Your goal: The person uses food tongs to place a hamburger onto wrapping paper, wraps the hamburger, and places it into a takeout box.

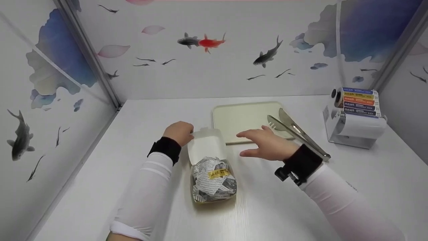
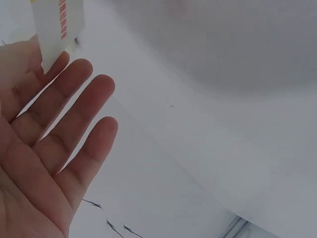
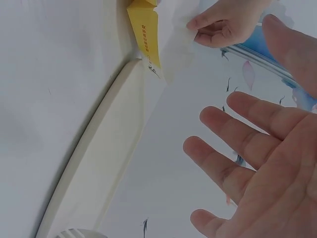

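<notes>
An opened burger box [image 1: 205,147] lies on the white table, its lid folded back away from me. In its base sits a burger-shaped bundle [image 1: 214,177] wrapped in newspaper-print paper with a yellow label. My left hand [image 1: 180,133] pinches the lid's left edge between thumb and forefinger. The left wrist view shows the other fingers spread loosely beside the lid [image 2: 62,25]. To the right of the box, my right hand [image 1: 267,144] hovers with fingers apart and nothing in them. Its fingers [image 3: 237,129] also show extended in the right wrist view.
Behind the right hand lies a cream tray [image 1: 237,117]. Metal tongs [image 1: 301,135] rest across its right corner, reaching onto the table. A white dispenser [image 1: 354,130] with several coloured label rolls stands at the back right. Printed wall panels enclose the table's back and sides.
</notes>
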